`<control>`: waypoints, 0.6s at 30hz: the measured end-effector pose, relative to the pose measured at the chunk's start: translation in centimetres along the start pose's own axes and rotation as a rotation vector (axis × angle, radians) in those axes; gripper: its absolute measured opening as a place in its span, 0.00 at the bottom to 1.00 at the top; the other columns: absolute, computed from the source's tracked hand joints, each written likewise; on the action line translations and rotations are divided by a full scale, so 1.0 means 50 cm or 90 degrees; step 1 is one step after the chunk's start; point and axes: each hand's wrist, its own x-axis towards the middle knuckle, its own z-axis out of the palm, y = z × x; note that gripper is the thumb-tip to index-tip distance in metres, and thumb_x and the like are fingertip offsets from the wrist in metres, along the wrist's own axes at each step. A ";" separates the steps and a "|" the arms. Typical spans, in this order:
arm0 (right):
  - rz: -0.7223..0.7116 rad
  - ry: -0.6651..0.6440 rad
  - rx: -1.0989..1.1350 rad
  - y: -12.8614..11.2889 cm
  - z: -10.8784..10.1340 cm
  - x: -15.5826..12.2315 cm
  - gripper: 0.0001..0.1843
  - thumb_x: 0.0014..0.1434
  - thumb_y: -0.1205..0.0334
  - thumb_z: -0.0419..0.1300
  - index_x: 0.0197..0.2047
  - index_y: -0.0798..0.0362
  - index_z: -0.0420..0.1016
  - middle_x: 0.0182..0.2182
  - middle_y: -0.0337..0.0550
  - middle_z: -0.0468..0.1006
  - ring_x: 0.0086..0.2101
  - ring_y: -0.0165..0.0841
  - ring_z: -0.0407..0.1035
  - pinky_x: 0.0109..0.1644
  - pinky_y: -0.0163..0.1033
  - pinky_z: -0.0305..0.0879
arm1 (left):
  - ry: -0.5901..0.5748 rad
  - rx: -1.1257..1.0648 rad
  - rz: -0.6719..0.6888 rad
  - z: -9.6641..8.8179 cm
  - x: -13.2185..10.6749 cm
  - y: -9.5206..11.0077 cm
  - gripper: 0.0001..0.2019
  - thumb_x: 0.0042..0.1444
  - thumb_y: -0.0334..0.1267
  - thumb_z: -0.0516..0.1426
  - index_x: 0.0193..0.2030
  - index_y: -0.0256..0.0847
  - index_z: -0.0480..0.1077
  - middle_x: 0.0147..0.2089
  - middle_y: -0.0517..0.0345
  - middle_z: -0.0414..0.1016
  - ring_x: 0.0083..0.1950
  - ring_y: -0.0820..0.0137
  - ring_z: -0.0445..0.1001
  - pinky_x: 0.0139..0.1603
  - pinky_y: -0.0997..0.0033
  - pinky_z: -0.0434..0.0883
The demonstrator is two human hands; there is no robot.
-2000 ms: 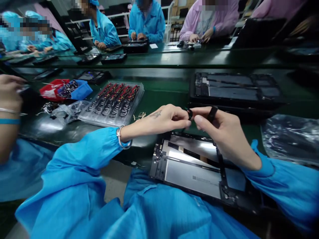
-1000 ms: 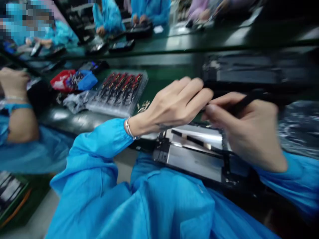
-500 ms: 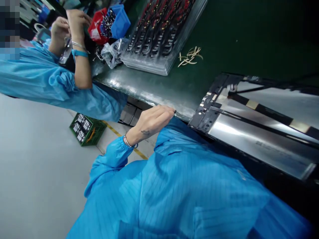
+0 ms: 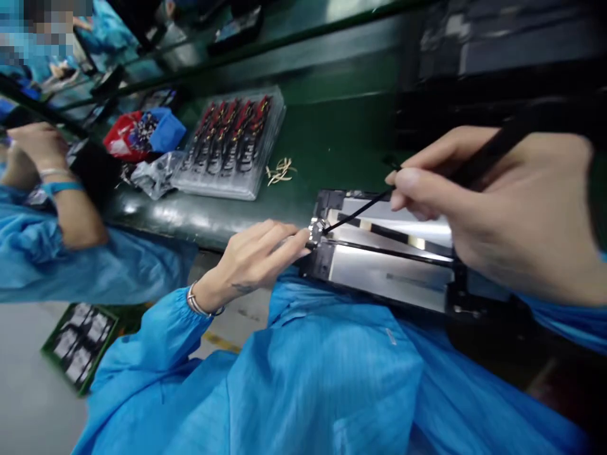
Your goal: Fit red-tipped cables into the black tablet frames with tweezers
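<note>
So in our right hand (image 4: pixel 502 196) the grip is closed down to a fingertip pinch, with a thin black cable (image 4: pixel 358 213) caught between thumb and finger. Something long and dark sits across that same hand too, but it's too blurry for us to say what. Our left hand (image 4: pixel 265 259) has its fingertips bunched at the left end of the open tablet (image 4: pixel 389 278); can't tell if they've got hold of anything there or are just resting.

The tablet lies along the near edge of the counter (image 4: pixel 322 155), long axis running left to right, right end angled a bit towards us. From the right grip, its left end is down and to the left, and the cable slants across to there. The left hand is clearly the nearer one to that end; the right sits above the other half.

Further out: some pale strips (image 4: pixel 281 172) beyond the tablet's left corner, then a clear tray (image 4: pixel 213 185) of parts, a crumpled plastic bag (image 4: pixel 156 175), and red (image 4: pixel 123 142) and blue bins (image 4: pixel 168 129) towards the counter's left.
</note>
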 end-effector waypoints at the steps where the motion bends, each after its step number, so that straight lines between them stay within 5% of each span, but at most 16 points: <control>1: -0.008 0.019 0.006 -0.001 0.003 0.006 0.08 0.63 0.66 0.68 0.31 0.52 0.80 0.25 0.38 0.77 0.25 0.28 0.68 0.28 0.40 0.59 | 0.051 0.022 0.020 0.008 0.037 -0.007 0.10 0.69 0.37 0.61 0.51 0.32 0.73 0.37 0.53 0.80 0.35 0.70 0.76 0.35 0.70 0.72; 6: 0.029 0.042 0.060 0.012 0.003 0.022 0.08 0.64 0.64 0.68 0.32 0.49 0.79 0.25 0.36 0.77 0.24 0.29 0.66 0.28 0.40 0.61 | 0.169 0.193 0.058 0.053 0.196 -0.012 0.12 0.70 0.41 0.59 0.34 0.39 0.71 0.25 0.61 0.65 0.26 0.70 0.64 0.27 0.65 0.57; 11: 0.073 0.041 0.062 0.021 -0.007 0.027 0.11 0.66 0.53 0.66 0.33 0.46 0.79 0.27 0.39 0.76 0.27 0.34 0.69 0.31 0.42 0.65 | 0.191 0.177 0.043 0.077 0.246 -0.025 0.16 0.67 0.32 0.57 0.26 0.41 0.64 0.22 0.63 0.62 0.23 0.73 0.60 0.25 0.66 0.54; 18: 0.043 -0.051 0.029 0.042 -0.022 0.064 0.16 0.63 0.44 0.68 0.35 0.48 0.82 0.32 0.40 0.81 0.32 0.34 0.71 0.35 0.41 0.66 | 0.195 -0.362 -0.164 0.076 0.241 -0.063 0.09 0.68 0.37 0.61 0.35 0.39 0.72 0.23 0.69 0.64 0.22 0.82 0.58 0.22 0.77 0.54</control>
